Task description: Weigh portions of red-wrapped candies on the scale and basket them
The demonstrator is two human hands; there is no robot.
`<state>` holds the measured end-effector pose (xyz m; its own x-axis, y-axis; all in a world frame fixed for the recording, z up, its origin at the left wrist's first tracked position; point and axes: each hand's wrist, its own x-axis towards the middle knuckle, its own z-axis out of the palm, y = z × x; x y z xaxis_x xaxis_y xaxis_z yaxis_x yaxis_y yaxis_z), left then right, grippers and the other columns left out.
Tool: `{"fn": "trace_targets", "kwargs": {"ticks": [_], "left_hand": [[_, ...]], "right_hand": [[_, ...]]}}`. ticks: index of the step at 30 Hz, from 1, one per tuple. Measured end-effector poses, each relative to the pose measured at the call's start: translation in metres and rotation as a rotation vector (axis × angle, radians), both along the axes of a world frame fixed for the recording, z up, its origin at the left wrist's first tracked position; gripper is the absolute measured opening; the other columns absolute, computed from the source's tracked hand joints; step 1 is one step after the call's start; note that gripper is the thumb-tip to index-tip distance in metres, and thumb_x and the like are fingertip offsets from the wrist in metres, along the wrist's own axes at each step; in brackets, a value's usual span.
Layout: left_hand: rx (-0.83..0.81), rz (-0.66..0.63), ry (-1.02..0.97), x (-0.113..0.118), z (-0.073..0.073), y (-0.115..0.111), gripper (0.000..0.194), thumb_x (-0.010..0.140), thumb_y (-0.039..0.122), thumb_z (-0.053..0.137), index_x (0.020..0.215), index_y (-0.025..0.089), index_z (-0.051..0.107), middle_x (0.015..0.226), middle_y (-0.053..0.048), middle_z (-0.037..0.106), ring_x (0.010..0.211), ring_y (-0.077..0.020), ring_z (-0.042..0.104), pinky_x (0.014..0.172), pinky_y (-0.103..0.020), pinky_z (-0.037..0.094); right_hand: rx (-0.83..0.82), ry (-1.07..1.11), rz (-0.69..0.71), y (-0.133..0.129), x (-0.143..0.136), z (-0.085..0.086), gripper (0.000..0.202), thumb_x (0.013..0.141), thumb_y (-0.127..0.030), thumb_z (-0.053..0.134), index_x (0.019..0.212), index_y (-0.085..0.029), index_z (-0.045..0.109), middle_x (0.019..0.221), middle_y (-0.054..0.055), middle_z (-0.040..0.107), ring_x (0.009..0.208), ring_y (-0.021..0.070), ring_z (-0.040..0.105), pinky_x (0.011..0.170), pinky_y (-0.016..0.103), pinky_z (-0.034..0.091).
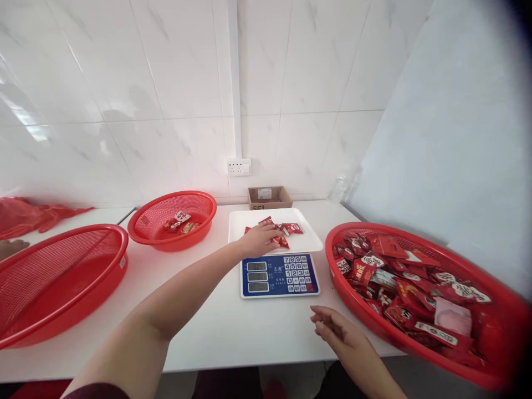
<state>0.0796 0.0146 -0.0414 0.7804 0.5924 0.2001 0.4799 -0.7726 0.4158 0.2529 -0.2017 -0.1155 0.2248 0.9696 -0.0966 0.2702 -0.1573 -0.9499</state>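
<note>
My left hand (260, 239) lies palm down over several small red snack packets (293, 228) on the white pan of a digital scale (305, 241). Its fingers stretch across them, and the palm side is hidden. In front of the pan, the blue keypad panel (279, 275) has three small displays, too faint to read surely. My right hand (338, 331) hovers near the table's front edge, fingers loosely bent and apart, with nothing in it. Just right of it stands a large red basket (353, 310) full of mixed, mostly red snack packets (399, 282).
A smaller red basket (152, 239) with a few packets stands behind left. Nearer on the left is a large red basket (62, 327), with part of another person's hand (13, 247) behind it. A cardboard box (270, 198) sits by the wall, below a socket (239, 167).
</note>
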Motion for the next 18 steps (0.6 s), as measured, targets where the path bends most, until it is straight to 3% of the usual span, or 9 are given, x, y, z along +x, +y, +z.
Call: {"fn": "trace_targets", "kwargs": {"ticks": [4,10,14,18], "left_hand": [[-0.008,-0.008,0.065,0.008,-0.009,0.008,0.040,0.084,0.034,0.045,0.122,0.024,0.053,0.132,-0.005,0.050,0.128,-0.0225,0.035,0.109,-0.038,0.020],[0.013,0.055,0.010,0.010,-0.008,0.018,0.046,0.084,0.044,0.044,0.126,0.025,0.049,0.135,-0.007,0.045,0.127,-0.0238,0.035,0.107,-0.039,0.022],[-0.003,0.185,0.080,0.002,-0.011,0.019,0.071,0.077,0.056,0.049,0.138,0.025,0.031,0.146,-0.010,0.027,0.136,-0.0292,0.015,0.108,-0.051,0.012],[-0.098,0.203,0.179,-0.005,-0.016,0.021,0.093,0.068,0.067,0.053,0.143,0.025,0.015,0.151,-0.012,0.008,0.137,-0.0317,0.004,0.106,-0.056,0.008]], "right_hand": [[-0.050,0.095,-0.014,-0.008,0.004,-0.016,0.045,0.061,-0.053,0.062,0.094,-0.022,0.066,0.094,0.008,0.069,0.094,0.0245,0.064,0.081,0.035,0.052],[-0.024,0.127,-0.043,-0.006,0.010,-0.025,0.044,0.061,-0.054,0.063,0.091,-0.022,0.067,0.087,0.007,0.069,0.089,0.0246,0.064,0.078,0.035,0.053],[-0.024,0.167,-0.029,-0.002,0.010,-0.038,0.041,0.062,-0.051,0.064,0.091,-0.022,0.067,0.087,0.007,0.069,0.088,0.0241,0.064,0.079,0.035,0.052],[-0.023,0.188,-0.026,0.002,0.010,-0.044,0.039,0.061,-0.048,0.065,0.090,-0.023,0.066,0.086,0.006,0.069,0.089,0.0247,0.063,0.078,0.035,0.052]]}}
